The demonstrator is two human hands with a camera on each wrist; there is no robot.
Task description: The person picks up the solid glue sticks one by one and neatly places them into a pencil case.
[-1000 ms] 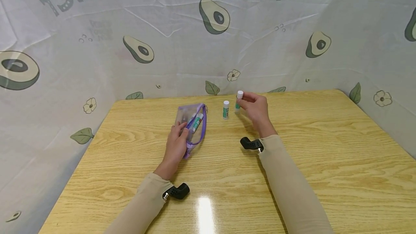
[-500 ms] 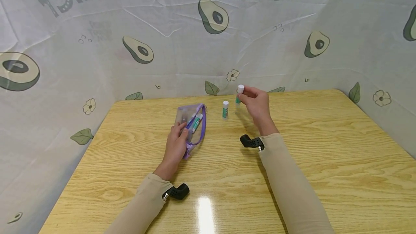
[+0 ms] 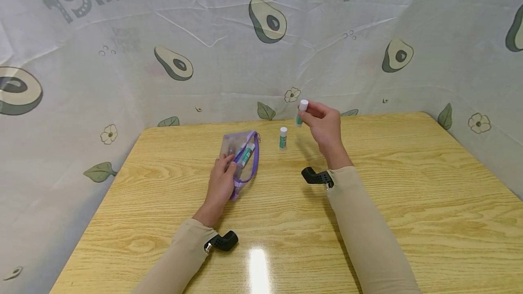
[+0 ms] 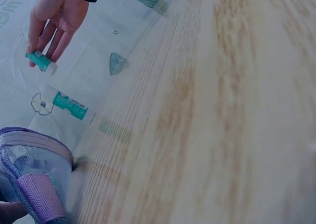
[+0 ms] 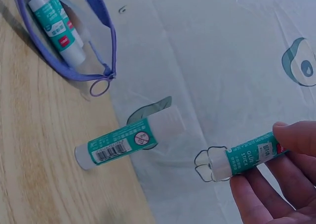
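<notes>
My right hand (image 3: 326, 131) holds a glue stick (image 3: 302, 115) raised above the back of the table. Its white cap points up, and the thumb and fingers pinch its green label. Just left of it, a second glue stick (image 3: 283, 139) stands upright on the tabletop, with its barcode (image 5: 112, 151) showing in the right wrist view. My left hand (image 3: 222, 178) grips the side of a see-through mesh pouch (image 3: 250, 173) with a purple zipper, thumb near the zipper edge. The pouch gapes, and glue sticks (image 5: 55, 23) lie inside it. Part of the pouch is hidden under the left hand.
The wooden table (image 3: 261, 221) reaches back to a pale curtain (image 3: 220, 80) printed with avocados and leaves. A purple zipper ring (image 5: 99, 88) hangs from the pouch's far corner. Black wrist mounts (image 3: 316, 177) stick out from both sleeves.
My right hand has lifted the glue stick upward from beside the standing one. The left hand, the pouch and the standing glue stick have stayed in place.
</notes>
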